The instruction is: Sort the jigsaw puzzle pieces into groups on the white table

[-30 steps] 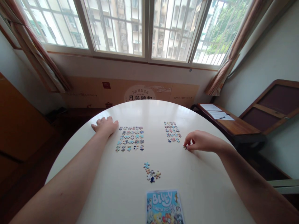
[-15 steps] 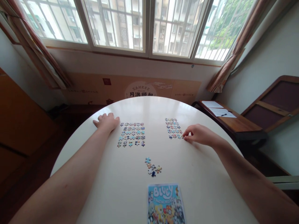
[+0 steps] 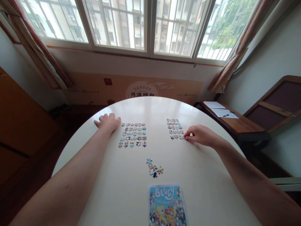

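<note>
At the near edge of the view, a "Bluey Fanzine Project" picture sheet [image 3: 167, 205] is laid flat on the round white table [image 3: 124, 194], its lower part being cut off by the frame. Just beyond the sheet, a small heap of loose jigsaw pieces [image 3: 154, 171] is gathered, with light blue, yellow, white and dark blue colouring shown. Farther out, a single jigsaw piece [image 3: 184, 138] is pinched between the thumb and forefinger tips of the right hand [image 3: 198, 135] and is largely covered by them. It is positioned at the outer end of the nearest row of the right-hand puzzle block [image 3: 174, 128]. The wider left-hand puzzle block [image 3: 133, 133] is arranged in five rows, well apart from the other. The left hand [image 3: 108, 121] is rested palm down on the tabletop, just beside the far row of that block, with its fingers spread and relaxed. To the right, paper sheets [image 3: 223, 113] and a pen [image 3: 225, 115] are placed on a wooden side table [image 3: 249, 126]. Beyond the tabletop, a cardboard panel [image 3: 185, 86] marked "ZANKEE" is set below a barred window [image 3: 150, 31], which is flanked by curtains [image 3: 232, 59]; buildings [image 3: 123, 25] are seen outside
</note>
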`<state>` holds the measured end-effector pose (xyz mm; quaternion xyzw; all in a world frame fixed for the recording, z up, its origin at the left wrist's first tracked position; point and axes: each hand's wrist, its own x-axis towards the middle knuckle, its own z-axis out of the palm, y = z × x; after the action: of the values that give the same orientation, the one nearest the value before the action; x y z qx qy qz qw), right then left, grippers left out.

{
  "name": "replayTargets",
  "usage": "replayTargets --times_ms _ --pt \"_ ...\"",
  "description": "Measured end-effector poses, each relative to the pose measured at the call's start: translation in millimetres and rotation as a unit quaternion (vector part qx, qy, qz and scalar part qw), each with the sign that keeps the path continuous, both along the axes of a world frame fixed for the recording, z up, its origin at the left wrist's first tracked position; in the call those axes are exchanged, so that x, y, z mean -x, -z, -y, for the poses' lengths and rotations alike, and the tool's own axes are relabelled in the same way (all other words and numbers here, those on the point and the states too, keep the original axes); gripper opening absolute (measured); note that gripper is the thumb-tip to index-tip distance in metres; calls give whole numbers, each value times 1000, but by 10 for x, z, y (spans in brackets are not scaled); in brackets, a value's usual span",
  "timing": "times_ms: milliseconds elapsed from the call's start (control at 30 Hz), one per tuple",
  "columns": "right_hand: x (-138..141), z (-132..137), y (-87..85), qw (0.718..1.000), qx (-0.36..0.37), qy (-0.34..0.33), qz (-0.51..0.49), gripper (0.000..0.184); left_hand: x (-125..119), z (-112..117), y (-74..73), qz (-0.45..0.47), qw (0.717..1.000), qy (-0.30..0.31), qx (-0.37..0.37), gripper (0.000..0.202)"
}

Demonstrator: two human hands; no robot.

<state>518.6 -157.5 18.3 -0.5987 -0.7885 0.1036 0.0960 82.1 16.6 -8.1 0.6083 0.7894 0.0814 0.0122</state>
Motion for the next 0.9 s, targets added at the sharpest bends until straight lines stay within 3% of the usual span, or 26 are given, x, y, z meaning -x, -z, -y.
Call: replayTargets --times_ms 367,533,667,767,900 --pt "148 163 -169 981 -191 -19 -40 16 6 -22 -11 5 1000 -6 2 58" --pt "221 170 -166 967 -238 -30 -89 16 14 -20 -9 7 1000 -3 1 60" --pt "412 268 -195 963 -212 -133 -99 17 -1 -5 -26 3 1000 -3 1 60" --pt "625 398 -220 959 -145 -232 -73 18 -11 8 -33 0 1000 -5 5 60" --pt "924 600 -225 950 -67 -304 -31 23 -12 17 -33 0 1000 -4 10 60"
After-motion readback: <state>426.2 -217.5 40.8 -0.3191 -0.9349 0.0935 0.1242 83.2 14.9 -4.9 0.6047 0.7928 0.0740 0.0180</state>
